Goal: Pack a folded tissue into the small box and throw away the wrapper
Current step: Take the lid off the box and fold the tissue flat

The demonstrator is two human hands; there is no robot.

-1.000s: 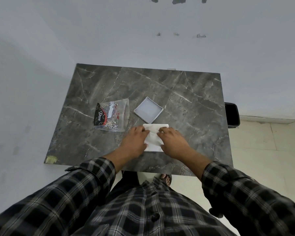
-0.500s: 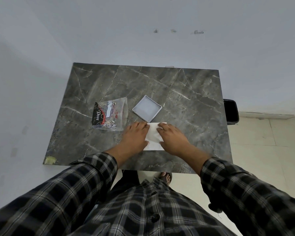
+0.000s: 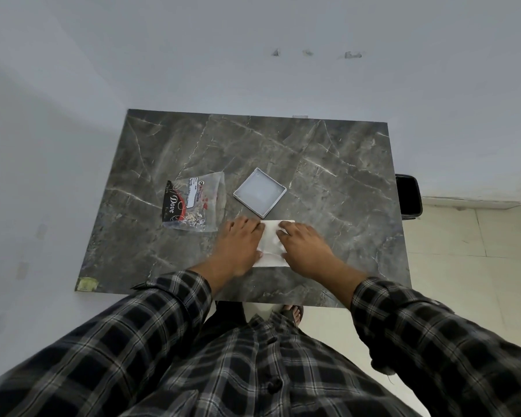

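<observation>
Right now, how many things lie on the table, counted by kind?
Tissue: 1, white, under both hands
Small box: 1, open, pale
Wrapper: 1, clear plastic with a black printed part
Total: 3

Marble table (image 3: 328, 182): wrapper (image 3: 193, 206), box (image 3: 259, 190), tissue (image 3: 270, 242).

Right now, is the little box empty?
Empty: the small box shows only its bare pale floor; the tissue lies outside on the table.

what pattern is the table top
Dark grey marble with pale veins, on the table, seen in the head view.
</observation>
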